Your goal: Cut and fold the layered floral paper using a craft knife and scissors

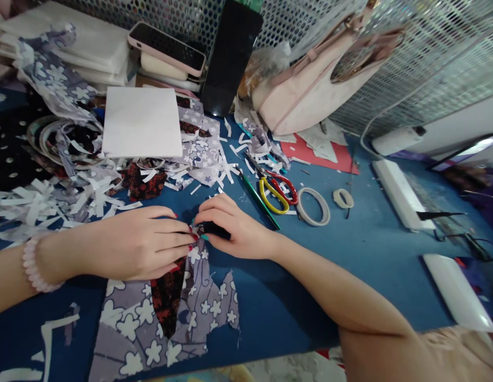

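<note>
A patchwork of purple flower-print fabric (207, 305) with a dark red-and-black strip (167, 300) lies on the blue table (350, 265) in front of me. My left hand (139, 244) rests flat on its upper part, fingers pressing the cloth down. My right hand (230, 225) meets it from the right, fingertips pinched on the top tip of the fabric, with a small dark object partly hidden under its fingers. A pale bead bracelet (34, 265) is on my left wrist.
Scissors with yellow and red handles (276, 191), a green pencil (258, 199) and two tape rolls (313, 206) lie right of my hands. White paper strips (51, 204), fabric scraps, a white card (141, 122), a phone (167, 48), a pink bag (310, 90) and a wire mesh wall fill the back.
</note>
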Motion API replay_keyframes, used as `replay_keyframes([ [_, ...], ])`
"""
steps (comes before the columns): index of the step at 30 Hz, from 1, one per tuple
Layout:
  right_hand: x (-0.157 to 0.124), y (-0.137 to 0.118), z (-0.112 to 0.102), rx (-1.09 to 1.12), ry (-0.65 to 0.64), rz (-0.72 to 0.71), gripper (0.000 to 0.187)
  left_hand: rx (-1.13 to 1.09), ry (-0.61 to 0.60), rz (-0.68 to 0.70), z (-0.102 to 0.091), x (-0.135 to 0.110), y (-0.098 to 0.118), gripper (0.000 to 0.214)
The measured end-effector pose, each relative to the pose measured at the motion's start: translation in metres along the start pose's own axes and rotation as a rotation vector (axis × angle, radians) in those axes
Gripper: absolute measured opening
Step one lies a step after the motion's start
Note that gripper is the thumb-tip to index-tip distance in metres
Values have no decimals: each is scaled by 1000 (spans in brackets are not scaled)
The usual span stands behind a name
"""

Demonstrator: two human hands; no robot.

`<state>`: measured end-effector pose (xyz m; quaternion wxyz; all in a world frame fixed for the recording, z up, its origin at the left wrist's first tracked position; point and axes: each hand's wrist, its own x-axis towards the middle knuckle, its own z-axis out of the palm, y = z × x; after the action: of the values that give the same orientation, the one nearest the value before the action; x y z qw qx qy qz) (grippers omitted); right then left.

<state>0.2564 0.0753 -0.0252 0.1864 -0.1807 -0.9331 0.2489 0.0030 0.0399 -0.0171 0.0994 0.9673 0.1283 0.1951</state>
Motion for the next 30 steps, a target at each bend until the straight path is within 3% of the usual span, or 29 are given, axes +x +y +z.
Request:
replay_keyframes([
  [9, -3, -8, 5, -42, -28, 57, 25, -4, -46, 73, -5, -2, 3, 34],
  [17, 1, -6, 11, -15, 69, 180, 18, 56, -48, 101, -4, -1, 3, 35],
  [22, 2, -9, 8, 62, 30, 252, 5, 89, -44, 29, -4, -1, 0, 31],
  [25, 3, -10, 9, 84, 68, 285, 8, 114, -23, -48, -4, -1, -2, 28],
  [30, 2, -11, 15, 78, 213, 158, 12, 128, -32, -71, -2, -3, -3, 28],
])
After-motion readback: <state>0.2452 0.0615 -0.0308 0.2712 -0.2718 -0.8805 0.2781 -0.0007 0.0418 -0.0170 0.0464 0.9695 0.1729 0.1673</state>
